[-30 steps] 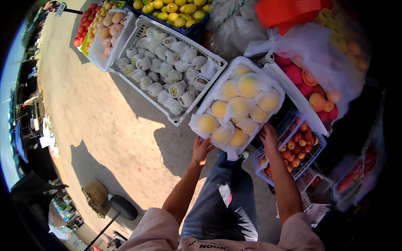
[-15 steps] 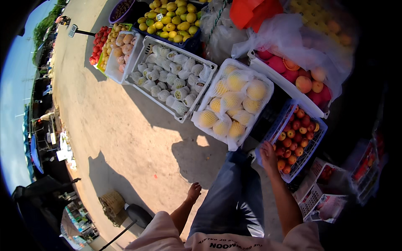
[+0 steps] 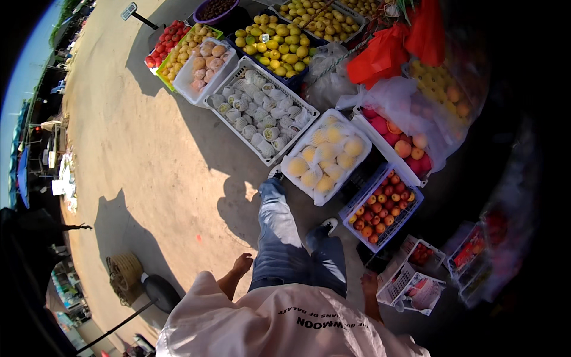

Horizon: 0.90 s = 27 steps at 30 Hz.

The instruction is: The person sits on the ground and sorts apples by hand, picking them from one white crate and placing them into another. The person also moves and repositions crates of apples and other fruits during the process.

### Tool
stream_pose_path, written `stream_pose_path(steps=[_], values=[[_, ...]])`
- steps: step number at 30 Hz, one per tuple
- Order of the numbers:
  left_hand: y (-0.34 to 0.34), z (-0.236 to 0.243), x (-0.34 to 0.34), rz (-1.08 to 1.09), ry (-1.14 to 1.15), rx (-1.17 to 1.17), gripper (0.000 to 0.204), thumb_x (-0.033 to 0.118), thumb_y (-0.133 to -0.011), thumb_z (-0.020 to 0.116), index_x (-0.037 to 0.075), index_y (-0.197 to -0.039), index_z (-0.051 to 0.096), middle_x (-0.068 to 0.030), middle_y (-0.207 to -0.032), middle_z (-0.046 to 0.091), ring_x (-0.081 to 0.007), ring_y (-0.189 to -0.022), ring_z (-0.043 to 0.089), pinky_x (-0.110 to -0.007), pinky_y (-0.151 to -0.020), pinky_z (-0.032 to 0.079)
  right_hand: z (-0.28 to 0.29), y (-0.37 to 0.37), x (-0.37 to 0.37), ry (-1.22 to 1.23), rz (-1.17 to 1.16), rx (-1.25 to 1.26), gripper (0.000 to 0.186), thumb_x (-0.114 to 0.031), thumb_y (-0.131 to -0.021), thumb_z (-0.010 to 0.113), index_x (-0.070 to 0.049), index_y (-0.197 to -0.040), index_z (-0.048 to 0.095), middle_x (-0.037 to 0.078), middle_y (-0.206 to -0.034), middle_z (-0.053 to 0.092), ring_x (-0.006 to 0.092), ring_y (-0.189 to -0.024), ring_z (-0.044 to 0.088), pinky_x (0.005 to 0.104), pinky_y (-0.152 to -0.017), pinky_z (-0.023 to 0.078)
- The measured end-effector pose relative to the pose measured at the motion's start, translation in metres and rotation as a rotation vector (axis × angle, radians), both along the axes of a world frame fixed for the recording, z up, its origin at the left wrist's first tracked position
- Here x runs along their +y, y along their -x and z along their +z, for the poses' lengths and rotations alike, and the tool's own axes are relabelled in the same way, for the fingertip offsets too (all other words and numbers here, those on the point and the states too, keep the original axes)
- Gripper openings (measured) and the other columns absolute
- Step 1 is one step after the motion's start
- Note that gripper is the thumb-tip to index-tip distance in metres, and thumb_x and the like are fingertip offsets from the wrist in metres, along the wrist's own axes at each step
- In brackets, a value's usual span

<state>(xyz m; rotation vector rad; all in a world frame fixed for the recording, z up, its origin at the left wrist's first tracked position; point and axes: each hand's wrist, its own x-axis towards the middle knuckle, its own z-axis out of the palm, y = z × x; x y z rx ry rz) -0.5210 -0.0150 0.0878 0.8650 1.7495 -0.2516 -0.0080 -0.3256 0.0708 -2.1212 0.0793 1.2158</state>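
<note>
My left hand hangs beside my left thigh over the pavement, its fingers loosely apart and holding nothing. On the other side, my right hand is low by my right leg, in shade, with its fingers hard to make out. The nearest things to it are a white slatted crate and a purple-blue crate of small red and orange fruit. Beyond my feet, a white box holds large pale-yellow fruit in foam nets. A white crate beside it holds several netted fruits.
Further back are yellow fruit, peach-coloured fruit, red fruit and a scale. Red bags and plastic-covered fruit stand at the right. A woven basket is at the left.
My right hand has come away from the rim of the purple-blue crate and back to my side. My legs have moved apart, and the view has shifted, showing more of the stall's back.
</note>
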Motion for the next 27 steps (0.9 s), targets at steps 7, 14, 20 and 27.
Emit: stream_pose_path(steps=[7,14,20,27], values=[[-0.013,0.027,0.158,-0.042,-0.047,-0.157,0.041,0.021,-0.086,0.057,0.003,-0.123,0.058,-0.0097,-0.081,0.065,-0.0182,-0.066,0.062,-0.033,-0.059,0.053,0.100,0.059,0.015,0.007,-0.140,0.027,0.026,-0.011,-0.087,0.055,-0.009,-0.113,0.057,0.006,-0.081,0.061,0.0151,-0.060,0.057,0.0269,-0.052,0.045],[0.018,0.022,0.353,0.210,-0.059,-0.252,0.034,0.014,-0.088,0.056,0.006,-0.120,0.055,-0.0053,-0.089,0.060,-0.0145,-0.071,0.058,-0.030,-0.057,0.048,0.146,0.179,0.093,0.136,-0.248,0.083,0.029,-0.019,-0.087,0.063,-0.004,-0.112,0.061,0.010,-0.094,0.067,0.0231,-0.087,0.068,0.0361,-0.071,0.055],[-0.022,0.035,0.472,0.065,-0.105,-0.297,0.035,0.015,-0.087,0.060,0.007,-0.121,0.054,-0.0050,-0.094,0.060,-0.0167,-0.077,0.061,-0.031,-0.063,0.050,0.157,0.242,0.165,0.142,-0.345,0.054,0.030,-0.018,-0.088,0.062,-0.003,-0.113,0.061,0.011,-0.096,0.067,0.0226,-0.089,0.068,0.0349,-0.074,0.054],[-0.061,0.071,0.470,0.013,-0.040,-0.390,0.036,0.017,-0.087,0.060,0.007,-0.121,0.054,-0.0042,-0.094,0.059,-0.0141,-0.075,0.059,-0.031,-0.062,0.048,0.149,0.259,0.202,0.105,-0.432,0.031,0.030,-0.017,-0.088,0.061,-0.002,-0.114,0.061,0.012,-0.099,0.067,0.0220,-0.091,0.067,0.0336,-0.077,0.053]])
